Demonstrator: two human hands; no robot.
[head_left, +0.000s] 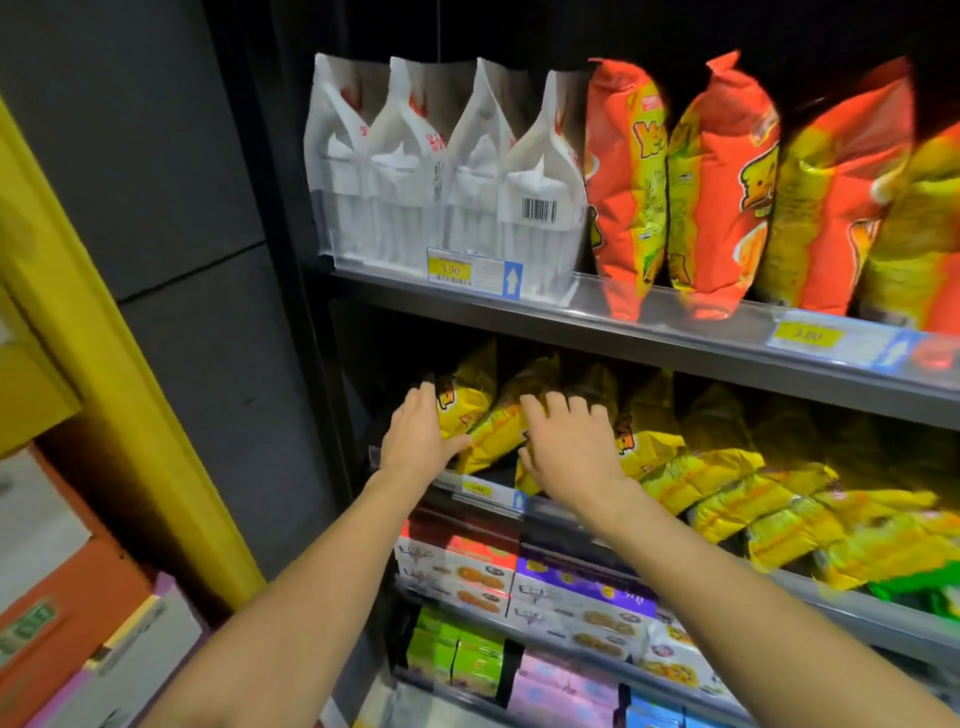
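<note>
Shelf (852, 613) holds a row of yellow bags (717, 467) running off toward 3 o'clock. Left hand (421, 436) lies open against the end bag (465, 408) at its 9 o'clock side, thumb across the front. Right hand (571, 447) rests spread on the neighbouring bags. Dark side wall (353, 379) hems the row at 9 o'clock, upper shelf (675, 338) at 12 and price tag (480, 488) at 6.

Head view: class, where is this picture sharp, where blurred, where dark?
Head view: white paper bags sharp; head view: orange-and-yellow foil snack packets blurred toward the right edge; head view: deep shadow behind the grey metal shelves.
</note>
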